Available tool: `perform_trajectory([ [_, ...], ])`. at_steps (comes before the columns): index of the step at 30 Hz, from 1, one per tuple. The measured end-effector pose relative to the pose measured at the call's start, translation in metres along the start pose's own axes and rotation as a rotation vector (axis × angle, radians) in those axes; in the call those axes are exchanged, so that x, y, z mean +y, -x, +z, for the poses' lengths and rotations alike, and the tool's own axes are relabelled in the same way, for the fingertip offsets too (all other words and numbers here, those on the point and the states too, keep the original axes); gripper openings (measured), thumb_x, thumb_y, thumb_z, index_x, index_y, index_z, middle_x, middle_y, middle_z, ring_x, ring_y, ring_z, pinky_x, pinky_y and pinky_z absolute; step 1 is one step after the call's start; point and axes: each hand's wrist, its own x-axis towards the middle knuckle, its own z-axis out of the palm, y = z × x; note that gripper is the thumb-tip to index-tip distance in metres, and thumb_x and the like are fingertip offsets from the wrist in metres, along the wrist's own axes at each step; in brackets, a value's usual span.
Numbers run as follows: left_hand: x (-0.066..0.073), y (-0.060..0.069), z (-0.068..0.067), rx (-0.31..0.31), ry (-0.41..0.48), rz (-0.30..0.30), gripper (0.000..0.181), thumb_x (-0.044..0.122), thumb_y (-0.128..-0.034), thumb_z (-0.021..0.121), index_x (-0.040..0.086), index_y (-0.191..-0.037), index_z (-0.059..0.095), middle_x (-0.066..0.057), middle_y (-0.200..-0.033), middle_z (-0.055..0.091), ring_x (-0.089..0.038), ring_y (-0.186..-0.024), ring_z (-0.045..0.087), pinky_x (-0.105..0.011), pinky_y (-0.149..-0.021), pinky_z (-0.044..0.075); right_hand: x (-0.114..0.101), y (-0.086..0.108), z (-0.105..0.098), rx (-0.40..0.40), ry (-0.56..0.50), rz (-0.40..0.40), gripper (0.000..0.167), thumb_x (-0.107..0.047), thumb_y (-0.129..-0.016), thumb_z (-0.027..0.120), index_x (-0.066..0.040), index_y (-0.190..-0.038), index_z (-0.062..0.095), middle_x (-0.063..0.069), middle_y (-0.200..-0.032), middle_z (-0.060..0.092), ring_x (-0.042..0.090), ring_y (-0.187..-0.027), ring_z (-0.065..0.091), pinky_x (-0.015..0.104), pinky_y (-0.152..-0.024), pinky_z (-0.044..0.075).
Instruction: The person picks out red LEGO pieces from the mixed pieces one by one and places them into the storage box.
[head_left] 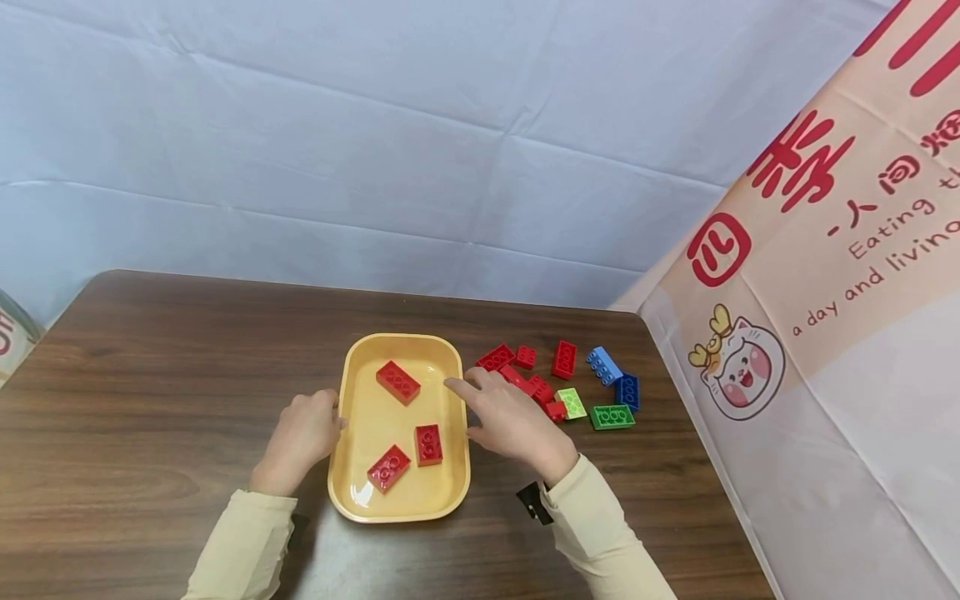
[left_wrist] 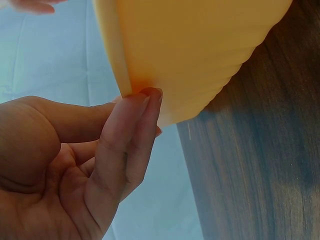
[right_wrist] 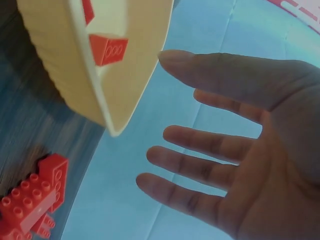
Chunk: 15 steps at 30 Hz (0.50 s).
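A yellow tray (head_left: 352, 492) lies on the table with three red toy bricks (head_left: 398, 382) inside, spaced apart. At its left edge my left hand (head_left: 300, 437) pinches the rim; the left wrist view shows the thumb and fingers meeting on the tray wall (left_wrist: 175, 60). On the other side my right hand (head_left: 517, 421) is spread beside the tray's right rim. Its fingers (right_wrist: 200, 162) are extended and apart and hold nothing in the right wrist view. One red brick (right_wrist: 109, 50) is visible in the tray there. Whether the right thumb touches the rim I cannot tell.
Right of the tray lie several loose red bricks (head_left: 565, 359), partly behind my right hand. Near them are a lime brick (head_left: 572, 403), a green brick (head_left: 612, 417), a light blue brick (head_left: 603, 366) and a dark blue brick (head_left: 627, 391). White cloth (head_left: 337, 150) hangs behind the brown table (head_left: 187, 375).
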Motion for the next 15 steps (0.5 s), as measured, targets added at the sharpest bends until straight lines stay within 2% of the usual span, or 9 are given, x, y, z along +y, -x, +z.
perform_trajectory([
  [3, 0.000, 0.000, 0.000, -0.001, 0.001, 0.000, 0.013, 0.004, -0.0828, 0.062, -0.007, -0.089, 0.060, -0.014, -0.072, 0.059, -0.029, -0.065, 0.056, -0.043, -0.057, 0.045, 0.008, 0.003, -0.002, -0.002, -0.009, 0.031, 0.064, -0.016, -0.072, 0.078, -0.012, -0.130, 0.050, 0.009, -0.116, 0.051, 0.022, -0.100, 0.050, 0.035, -0.078, 0.047],
  [7, 0.000, 0.000, 0.000, -0.010, 0.003, -0.010, 0.015, 0.004, -0.0830, 0.062, -0.007, -0.092, 0.060, -0.015, -0.074, 0.060, -0.029, -0.067, 0.057, -0.043, -0.058, 0.045, 0.022, 0.006, -0.003, -0.018, -0.035, 0.112, 0.063, -0.016, -0.073, 0.077, -0.013, -0.130, 0.050, 0.010, -0.122, 0.050, 0.025, -0.109, 0.047, 0.039, -0.084, 0.045],
  [15, 0.000, 0.000, 0.001, -0.018, 0.005, -0.022, 0.018, 0.004, -0.0834, 0.062, -0.008, -0.096, 0.060, -0.017, -0.078, 0.062, -0.029, -0.069, 0.058, -0.042, -0.059, 0.046, 0.057, 0.018, -0.002, -0.008, -0.093, 0.223, 0.065, -0.016, -0.073, 0.077, -0.010, -0.131, 0.048, 0.016, -0.126, 0.048, 0.033, -0.114, 0.044, 0.047, -0.087, 0.043],
])
